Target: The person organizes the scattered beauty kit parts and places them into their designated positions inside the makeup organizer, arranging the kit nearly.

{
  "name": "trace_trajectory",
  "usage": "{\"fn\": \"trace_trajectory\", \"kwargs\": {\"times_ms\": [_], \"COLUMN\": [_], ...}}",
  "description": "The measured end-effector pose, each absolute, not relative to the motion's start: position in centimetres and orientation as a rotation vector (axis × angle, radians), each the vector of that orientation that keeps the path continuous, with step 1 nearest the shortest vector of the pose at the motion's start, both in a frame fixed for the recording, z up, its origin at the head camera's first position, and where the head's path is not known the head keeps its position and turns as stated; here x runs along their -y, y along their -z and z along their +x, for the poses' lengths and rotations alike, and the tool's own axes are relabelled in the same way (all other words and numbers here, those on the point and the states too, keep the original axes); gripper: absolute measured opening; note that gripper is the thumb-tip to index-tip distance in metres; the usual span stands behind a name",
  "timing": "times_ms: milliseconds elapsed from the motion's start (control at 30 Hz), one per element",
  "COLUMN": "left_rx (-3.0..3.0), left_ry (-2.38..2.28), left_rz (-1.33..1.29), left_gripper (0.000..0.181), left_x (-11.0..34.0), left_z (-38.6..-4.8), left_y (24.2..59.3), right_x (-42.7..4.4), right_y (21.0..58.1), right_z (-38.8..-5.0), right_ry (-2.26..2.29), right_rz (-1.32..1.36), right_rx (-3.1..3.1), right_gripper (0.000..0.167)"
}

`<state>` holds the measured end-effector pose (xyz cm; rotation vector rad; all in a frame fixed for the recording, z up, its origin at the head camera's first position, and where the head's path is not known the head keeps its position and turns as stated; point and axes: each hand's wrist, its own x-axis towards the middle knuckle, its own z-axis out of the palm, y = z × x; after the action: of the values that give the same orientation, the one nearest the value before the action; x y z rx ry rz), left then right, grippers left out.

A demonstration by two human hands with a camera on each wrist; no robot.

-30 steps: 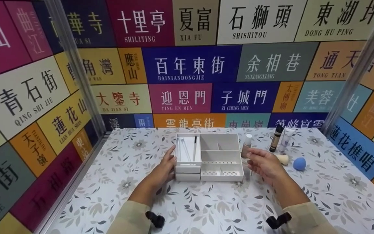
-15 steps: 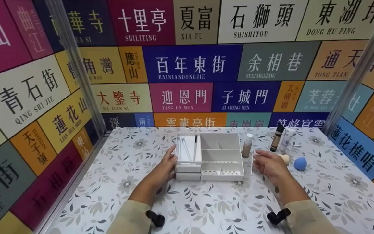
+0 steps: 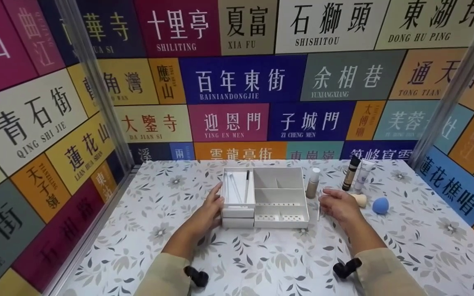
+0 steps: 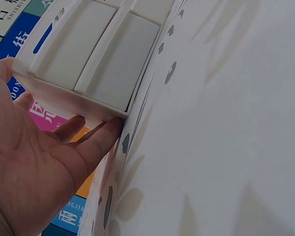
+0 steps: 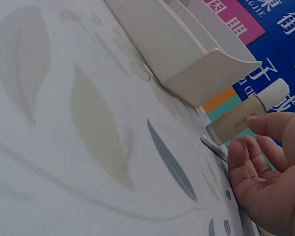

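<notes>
A white cosmetic organizer (image 3: 280, 197) stands mid-table, with open compartments on its right and two small drawers in front on its left. Several slim white sticks and a dark-tipped one (image 3: 247, 185) lie in its upper left tray. My left hand (image 3: 210, 207) rests its fingertips against the organizer's left side; in the left wrist view the fingers (image 4: 101, 142) touch the lower edge. My right hand (image 3: 340, 205) hovers low right of the organizer, thumb apart from loosely bent fingers. A thin white stick (image 3: 318, 211) lies beside those fingers. Just beyond stands a foundation bottle (image 3: 312, 185).
At the back right stand a black-capped tube (image 3: 349, 176) and a pale squeeze tube (image 3: 362, 177). A cream sponge (image 3: 359, 200) and a blue makeup sponge (image 3: 380, 206) lie right of my right hand. Printed walls enclose the patterned table (image 3: 270, 263).
My right hand has moved off the foundation bottle, to the right and slightly nearer, leaving the bottle standing by the organizer. The left hand stays at the organizer's side.
</notes>
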<state>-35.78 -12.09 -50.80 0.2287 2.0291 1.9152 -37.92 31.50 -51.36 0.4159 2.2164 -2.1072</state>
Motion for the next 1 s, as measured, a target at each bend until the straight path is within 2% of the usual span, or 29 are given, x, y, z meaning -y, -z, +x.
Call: {"fn": "trace_trajectory", "kwargs": {"times_ms": [633,1000], "left_rx": [-2.02,-2.012], "left_ry": [-1.93,-1.944], "left_rz": [0.235,0.228], "left_gripper": [0.064,0.063], "left_x": [12.0,12.0], "left_z": [-35.8,-35.9], "left_y": [50.7,51.0], "right_x": [-31.4,-31.1], "right_y": [51.8,51.5], "right_z": [-37.5,-36.9], "right_ry": [1.389,1.28], "right_rz": [0.373,0.323], "right_rx": [-2.702,-2.801], "right_gripper": [0.081,0.076]}}
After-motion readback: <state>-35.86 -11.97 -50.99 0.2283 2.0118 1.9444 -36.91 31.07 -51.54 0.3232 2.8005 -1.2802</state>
